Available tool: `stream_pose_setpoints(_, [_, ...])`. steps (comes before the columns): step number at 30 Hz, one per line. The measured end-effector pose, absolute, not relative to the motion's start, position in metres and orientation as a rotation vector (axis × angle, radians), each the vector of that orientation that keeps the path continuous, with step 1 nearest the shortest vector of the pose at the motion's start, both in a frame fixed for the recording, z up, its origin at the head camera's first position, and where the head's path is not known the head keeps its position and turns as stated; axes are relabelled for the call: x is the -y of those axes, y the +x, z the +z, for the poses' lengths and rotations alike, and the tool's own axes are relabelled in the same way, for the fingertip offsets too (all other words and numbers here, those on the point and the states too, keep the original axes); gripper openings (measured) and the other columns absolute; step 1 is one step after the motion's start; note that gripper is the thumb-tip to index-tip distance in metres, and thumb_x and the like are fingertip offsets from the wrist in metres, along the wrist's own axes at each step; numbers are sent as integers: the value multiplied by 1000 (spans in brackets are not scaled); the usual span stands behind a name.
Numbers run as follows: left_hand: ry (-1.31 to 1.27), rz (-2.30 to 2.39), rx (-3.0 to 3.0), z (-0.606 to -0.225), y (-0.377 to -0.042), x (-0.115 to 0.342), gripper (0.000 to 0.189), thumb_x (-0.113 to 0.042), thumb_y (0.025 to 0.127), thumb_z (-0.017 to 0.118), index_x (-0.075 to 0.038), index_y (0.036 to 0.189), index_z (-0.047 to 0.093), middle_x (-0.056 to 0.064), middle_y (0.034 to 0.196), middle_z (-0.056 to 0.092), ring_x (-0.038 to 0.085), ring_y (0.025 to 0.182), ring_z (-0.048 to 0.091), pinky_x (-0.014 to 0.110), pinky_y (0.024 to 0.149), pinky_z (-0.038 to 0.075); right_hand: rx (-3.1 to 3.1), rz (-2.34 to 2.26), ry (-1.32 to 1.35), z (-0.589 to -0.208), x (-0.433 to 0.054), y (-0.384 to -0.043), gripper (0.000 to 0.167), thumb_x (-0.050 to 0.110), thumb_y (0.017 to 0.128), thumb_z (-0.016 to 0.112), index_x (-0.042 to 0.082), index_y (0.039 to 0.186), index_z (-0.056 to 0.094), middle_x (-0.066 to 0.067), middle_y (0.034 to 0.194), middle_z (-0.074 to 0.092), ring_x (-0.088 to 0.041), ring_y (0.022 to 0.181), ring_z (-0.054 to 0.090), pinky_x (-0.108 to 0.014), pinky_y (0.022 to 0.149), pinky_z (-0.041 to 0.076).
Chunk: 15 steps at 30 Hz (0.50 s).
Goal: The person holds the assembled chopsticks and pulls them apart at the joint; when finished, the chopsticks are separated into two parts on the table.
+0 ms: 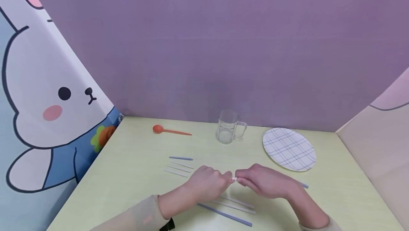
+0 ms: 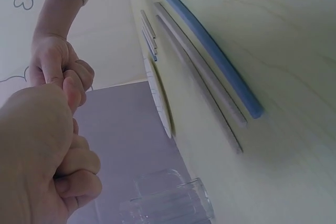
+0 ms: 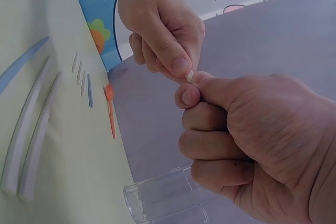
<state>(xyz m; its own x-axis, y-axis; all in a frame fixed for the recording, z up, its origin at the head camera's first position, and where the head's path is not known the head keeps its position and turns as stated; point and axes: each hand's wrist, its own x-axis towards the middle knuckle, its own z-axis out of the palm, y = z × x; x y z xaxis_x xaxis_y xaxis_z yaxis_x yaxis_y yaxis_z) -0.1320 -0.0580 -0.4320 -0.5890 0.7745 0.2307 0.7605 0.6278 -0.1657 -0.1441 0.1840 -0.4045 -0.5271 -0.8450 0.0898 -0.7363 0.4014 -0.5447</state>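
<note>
Both hands meet above the table's middle, with a white stick between them. My left hand pinches one end between thumb and curled fingers. My right hand grips the other end the same way. Only a short piece shows between the fingertips; the rest is hidden in the hands. Below the left hand lie two longer white sticks and a blue stick. Several shorter sticks, white ones and a blue one, lie to the left. Another blue stick is partly hidden behind the right wrist.
At the back of the table lies an orange spoon on the left. A clear mug with its handle to the right stands near the purple wall. A white plate with blue lines lies at the right.
</note>
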Motion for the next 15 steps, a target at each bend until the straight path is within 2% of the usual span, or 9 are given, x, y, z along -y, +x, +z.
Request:
stream_pose_setpoints(6, [-1245,91,2584,-431,-131,58,36,-38,113,50,-21,82,55,-11,53,30,5,45,27,23,41,25,-2424,-820,-1420,-407,-185,-145,31,22,115,48,21,84,48,17,71,25,9,62,22,-10,59,29])
stream_pose_setpoints(12, [-1281,89,2555,-431,-131,59,35,-37,113,52,-21,81,54,-11,54,30,4,46,25,21,42,24,-2398,-825,-1434,-407,-186,-145,29,15,112,52,21,84,48,16,71,26,10,62,23,-9,59,30])
stream_pose_setpoints(15, [-1265,58,2599,-432,-130,58,35,-37,113,51,-20,82,54,-12,54,31,4,46,27,21,42,25,-2398,-821,-1418,-408,-186,-145,29,17,113,52,21,84,48,16,71,26,9,62,23,-9,59,30])
